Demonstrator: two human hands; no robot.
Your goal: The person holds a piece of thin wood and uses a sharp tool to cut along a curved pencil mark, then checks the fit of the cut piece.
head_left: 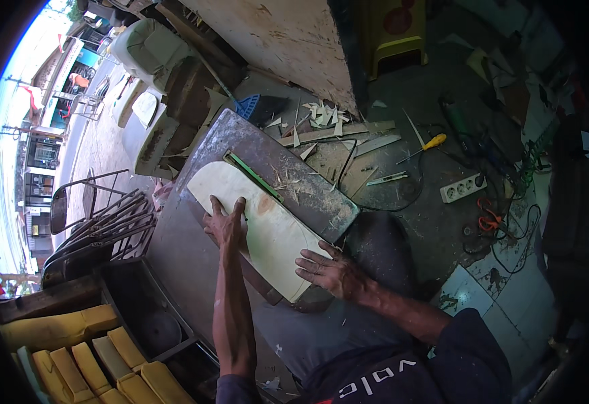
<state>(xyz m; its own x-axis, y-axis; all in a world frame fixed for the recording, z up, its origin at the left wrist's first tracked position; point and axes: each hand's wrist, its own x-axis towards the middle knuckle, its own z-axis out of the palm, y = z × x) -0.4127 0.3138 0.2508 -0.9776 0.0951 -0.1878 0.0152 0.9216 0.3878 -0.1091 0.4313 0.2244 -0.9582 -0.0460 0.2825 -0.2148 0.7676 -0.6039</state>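
Note:
A pale flat board [261, 222] with a rounded far-left end lies slantwise across a low dark worktable [240, 135] and over my lap. My left hand [224, 225] rests on its near edge, fingers spread over the surface. At the board's right end my right hand [331, 271] lies with fingers stretched out flat on top. Neither hand is visibly wrapped round the board; the undersides of the fingers are hidden. Along the board's far edge lies a narrow green strip [254, 176]. Wood shavings [294, 185] are scattered on the tabletop beside it.
Offcuts [325, 116], a yellow-handled screwdriver [434, 141], a white power strip [463, 188] and loose cables lie on the floor to the right. Folded metal chairs [106, 225] and yellow foam blocks [65, 370] are at left. A blue broom [247, 106] stands beyond the table.

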